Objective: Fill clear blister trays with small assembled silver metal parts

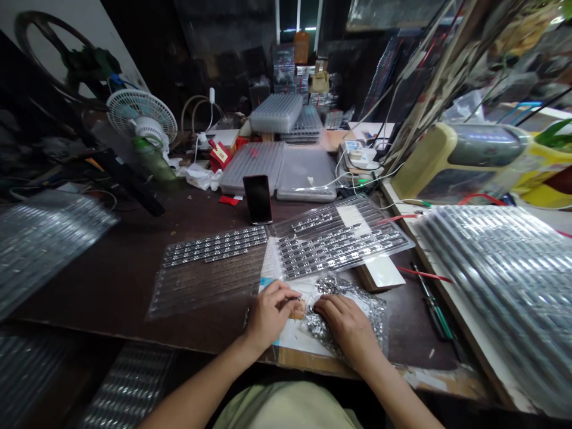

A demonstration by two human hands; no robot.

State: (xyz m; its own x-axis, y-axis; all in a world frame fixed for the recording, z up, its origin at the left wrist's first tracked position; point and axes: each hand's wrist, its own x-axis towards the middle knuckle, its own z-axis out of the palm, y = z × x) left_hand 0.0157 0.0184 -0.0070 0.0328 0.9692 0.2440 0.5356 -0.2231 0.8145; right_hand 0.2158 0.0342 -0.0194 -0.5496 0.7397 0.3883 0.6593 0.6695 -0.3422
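My left hand [269, 311] is closed in a pinch at a small orange-brown block [297, 310]; what lies between its fingertips is too small to make out. My right hand [347, 325] rests on a heap of small shiny metal parts [328, 285] spread on clear plastic, its fingers curled together and their tips hidden. Just beyond the hands, a clear ribbed tray [292, 268] holds rows of metal pieces. Another clear tray [201, 292] lies to the left, with similar rows of metal pieces [214, 244] along its far side.
A phone [258, 199] stands upright behind the trays. A green-handled screwdriver [440, 319] lies to the right. Stacked filled trays [500, 286] and a yellowish machine [465, 161] occupy the right side. More trays [49, 238] and a white fan [143, 116] are at left.
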